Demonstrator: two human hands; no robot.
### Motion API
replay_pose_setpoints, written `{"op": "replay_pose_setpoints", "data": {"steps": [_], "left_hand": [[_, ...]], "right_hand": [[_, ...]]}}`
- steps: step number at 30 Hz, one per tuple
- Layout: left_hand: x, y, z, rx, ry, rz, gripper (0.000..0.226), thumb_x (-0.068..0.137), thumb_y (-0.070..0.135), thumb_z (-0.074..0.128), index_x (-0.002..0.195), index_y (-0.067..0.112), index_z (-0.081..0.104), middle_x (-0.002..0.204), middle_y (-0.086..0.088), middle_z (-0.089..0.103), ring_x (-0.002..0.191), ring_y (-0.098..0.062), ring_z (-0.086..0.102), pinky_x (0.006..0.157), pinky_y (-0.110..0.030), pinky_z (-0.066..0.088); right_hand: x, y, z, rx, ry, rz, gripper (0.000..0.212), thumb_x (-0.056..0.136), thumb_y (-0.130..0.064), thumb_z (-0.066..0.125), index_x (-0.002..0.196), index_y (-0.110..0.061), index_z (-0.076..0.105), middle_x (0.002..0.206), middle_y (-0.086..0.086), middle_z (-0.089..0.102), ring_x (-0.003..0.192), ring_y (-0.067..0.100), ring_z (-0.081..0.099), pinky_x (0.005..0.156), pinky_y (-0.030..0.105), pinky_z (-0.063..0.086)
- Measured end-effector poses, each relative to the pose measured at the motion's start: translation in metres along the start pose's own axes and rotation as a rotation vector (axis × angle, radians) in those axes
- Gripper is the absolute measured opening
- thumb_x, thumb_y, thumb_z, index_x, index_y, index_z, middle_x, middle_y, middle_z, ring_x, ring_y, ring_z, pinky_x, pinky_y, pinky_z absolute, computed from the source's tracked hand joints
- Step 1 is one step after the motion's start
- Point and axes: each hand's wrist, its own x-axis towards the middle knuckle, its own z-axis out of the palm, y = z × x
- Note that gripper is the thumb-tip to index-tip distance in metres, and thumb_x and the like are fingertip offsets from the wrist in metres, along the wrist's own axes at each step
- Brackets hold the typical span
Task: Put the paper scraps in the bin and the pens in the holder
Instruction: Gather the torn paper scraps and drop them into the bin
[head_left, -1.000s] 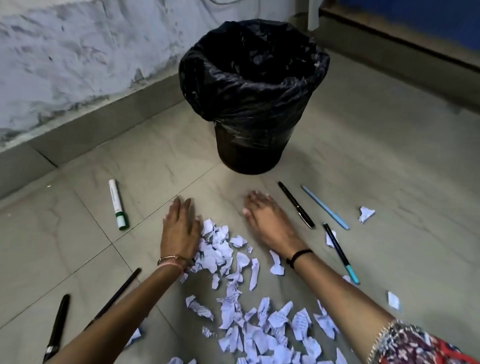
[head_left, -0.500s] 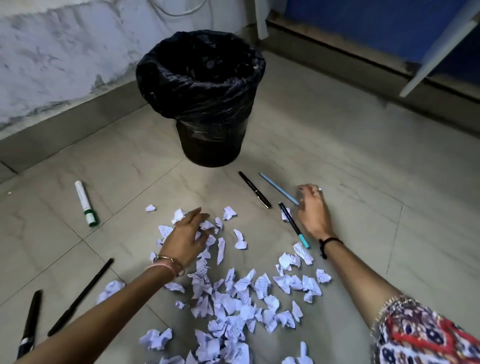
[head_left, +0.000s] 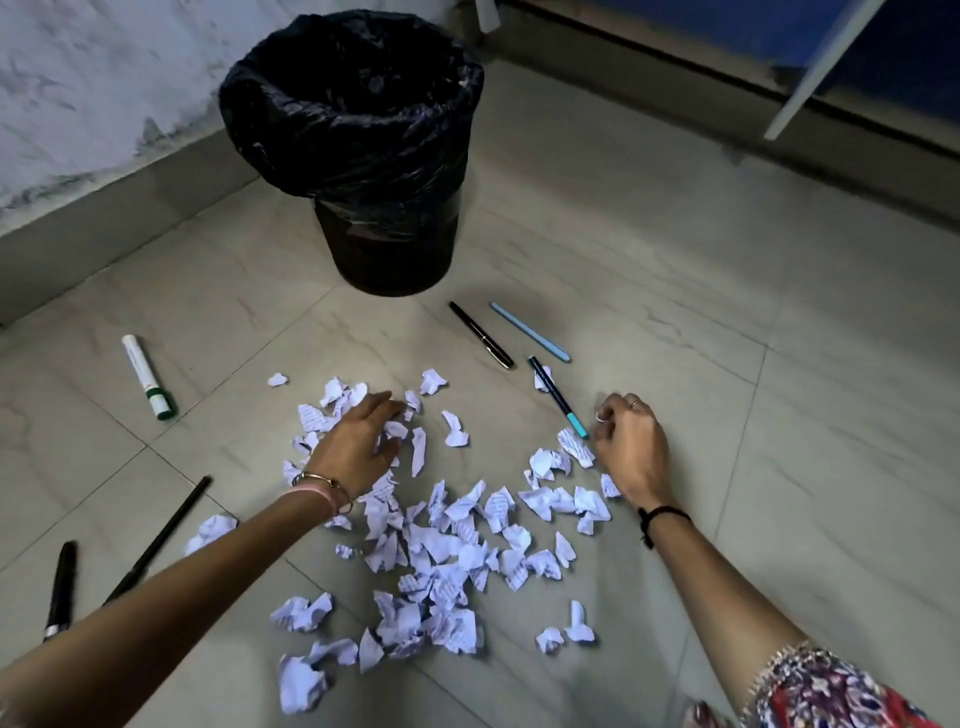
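Fingers (head_left: 387, 410) of the left hand (head_left: 358, 447) were spread flat, palm down, pressing on the far-left edge of the paper scraps (head_left: 441, 551); nothing pinched between them, scraps under and just beside the fingertips. Right hand (head_left: 631, 447) had its fingers (head_left: 605, 415) curled in toward the palm, near the floor; can't tell whether they held a scrap. Its fingertips sat just beside the teal tip of the dark pen (head_left: 558, 397), w/ a few scraps touching the hand's left side. Most scraps lay b/w the two forearms, spreading toward the camera. Black pen (head_left: 480, 335) and light blue pen (head_left: 530, 332) lay farther out, near the base of the bin (head_left: 384, 171), which stood upright w/ a black liner. White marker w/ green cap (head_left: 148, 376) lay well to the left; two more black pens (head_left: 161, 535) (head_left: 60, 587) lay at the left, by the left forearm.
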Motion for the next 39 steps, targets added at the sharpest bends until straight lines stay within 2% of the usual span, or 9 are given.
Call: {"op": "replay_pose_setpoints", "data": {"steps": [5, 11, 14, 17, 20, 26, 29, 35, 39], "left_hand": [[-0.012, 0.010, -0.001, 0.048, -0.014, 0.042, 0.048, 0.087, 0.014, 0.055, 0.134, 0.016, 0.046, 0.147, -0.006, 0.040, 0.124, -0.029, 0.050, 0.090, -0.031, 0.046], [-0.020, 0.003, -0.004, 0.113, 0.072, 0.053, 0.048, 0.081, 0.012, 0.062, 0.128, 0.009, 0.053, 0.139, -0.020, 0.048, 0.123, -0.043, 0.048, 0.102, -0.048, 0.042], [-0.024, 0.000, -0.008, 0.111, 0.096, 0.021, 0.049, 0.083, 0.015, 0.061, 0.130, 0.007, 0.051, 0.142, -0.021, 0.045, 0.128, -0.042, 0.045, 0.106, -0.049, 0.039], [-0.027, -0.001, -0.013, 0.121, 0.086, -0.002, 0.053, 0.085, 0.020, 0.060, 0.134, 0.010, 0.047, 0.147, -0.017, 0.041, 0.130, -0.039, 0.043, 0.107, -0.050, 0.037], [-0.028, -0.004, -0.018, 0.115, 0.100, -0.022, 0.052, 0.086, 0.019, 0.058, 0.136, 0.011, 0.045, 0.148, -0.016, 0.039, 0.129, -0.039, 0.042, 0.108, -0.049, 0.035], [-0.027, -0.014, -0.024, 0.093, 0.136, -0.041, 0.053, 0.085, 0.016, 0.060, 0.135, 0.011, 0.045, 0.146, -0.017, 0.039, 0.128, -0.040, 0.042, 0.107, -0.045, 0.034], [-0.027, -0.018, -0.025, 0.080, 0.158, -0.057, 0.052, 0.085, 0.017, 0.059, 0.135, 0.011, 0.044, 0.145, -0.016, 0.040, 0.126, -0.040, 0.044, 0.106, -0.045, 0.036], [-0.029, -0.029, -0.024, 0.042, 0.191, -0.153, 0.056, 0.087, 0.021, 0.056, 0.140, 0.013, 0.038, 0.148, -0.015, 0.036, 0.134, -0.036, 0.037, 0.109, -0.047, 0.034], [-0.027, -0.043, -0.023, -0.008, 0.093, -0.224, 0.071, 0.088, 0.033, 0.054, 0.149, 0.023, 0.017, 0.159, -0.007, 0.012, 0.146, -0.028, 0.014, 0.118, -0.045, 0.019]], "right_hand": [[-0.041, -0.004, 0.001, 0.122, 0.058, -0.051, 0.010, 0.080, -0.010, 0.054, 0.081, -0.011, 0.063, 0.085, 0.009, 0.068, 0.081, 0.033, 0.062, 0.069, 0.035, 0.047], [-0.063, 0.018, 0.012, 0.331, 0.187, 0.248, 0.036, 0.092, -0.012, 0.048, 0.126, -0.002, 0.053, 0.132, 0.020, 0.051, 0.122, 0.037, 0.049, 0.103, 0.039, 0.040], [-0.096, -0.006, 0.030, 0.381, 0.052, 0.108, 0.044, 0.098, -0.017, 0.042, 0.140, -0.006, 0.039, 0.149, 0.015, 0.039, 0.138, 0.027, 0.036, 0.111, 0.029, 0.030], [-0.103, -0.039, 0.038, 0.415, 0.036, -0.093, 0.040, 0.099, -0.031, 0.036, 0.135, -0.016, 0.045, 0.140, 0.004, 0.050, 0.127, 0.017, 0.046, 0.103, 0.027, 0.039], [-0.064, -0.048, 0.034, 0.257, 0.207, -0.087, 0.031, 0.094, -0.021, 0.043, 0.118, -0.012, 0.059, 0.122, 0.009, 0.058, 0.111, 0.025, 0.050, 0.095, 0.034, 0.039], [0.000, -0.037, 0.019, 0.090, -0.081, -0.050, 0.026, 0.084, 0.004, 0.050, 0.108, -0.005, 0.053, 0.108, 0.018, 0.057, 0.103, 0.037, 0.054, 0.082, 0.040, 0.046], [0.004, -0.038, 0.013, 0.111, -0.043, -0.113, 0.020, 0.086, 0.005, 0.046, 0.104, -0.003, 0.049, 0.106, 0.018, 0.054, 0.097, 0.036, 0.053, 0.076, 0.039, 0.044], [0.013, -0.019, 0.015, -0.015, 0.028, -0.070, 0.033, 0.079, 0.008, 0.048, 0.109, -0.004, 0.055, 0.111, 0.020, 0.057, 0.105, 0.039, 0.052, 0.089, 0.043, 0.043], [0.015, -0.039, 0.022, -0.025, -0.055, -0.274, 0.041, 0.088, 0.000, 0.045, 0.128, -0.004, 0.051, 0.128, 0.016, 0.054, 0.119, 0.033, 0.049, 0.097, 0.038, 0.042]]}}
